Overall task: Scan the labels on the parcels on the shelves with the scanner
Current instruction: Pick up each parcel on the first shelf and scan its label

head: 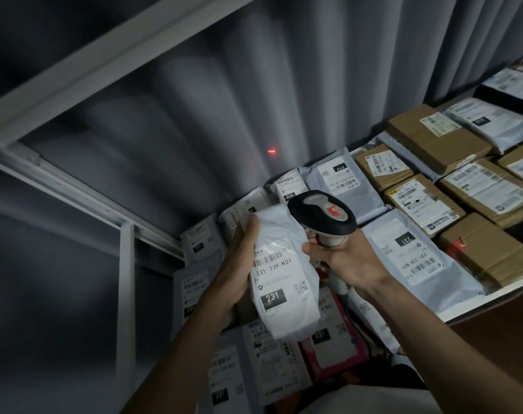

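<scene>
Right now your left hand point(239, 264) grips a white plastic mailer bag point(281, 282) from its left side, fingers curled behind it and thumb lying along its front edge, holding it upright in front of the shelves. Its white shipping label point(276, 276) faces you, with a barcode, the code 231-239-K01, a small QR mark and a black box reading 231.

Your right hand point(340, 261) is wrapped tight around the pale grey handle of a handheld barcode scanner with a black head point(323, 213), forefinger at the front of the grip. The scanner's head sits just above and to the right of the mailer's top, touching or very nearly touching the bag; you cannot tell which. It points away from you, past the label: a short red scan line point(272, 151) glows on the grey pleated curtain point(224, 100) behind the shelving.

To your right, a white metal shelf point(490, 297) carries brown cardboard boxes point(433, 138) and more grey-white mailers lying flat and packed side by side, labels up; one flat mailer point(415, 255) just beside your right hand also reads 231. Below your hands, further labelled parcels point(272, 363) lie on a lower level, among them a pink-edged one point(340, 369). White shelf framing point(125, 282) runs along the left.
</scene>
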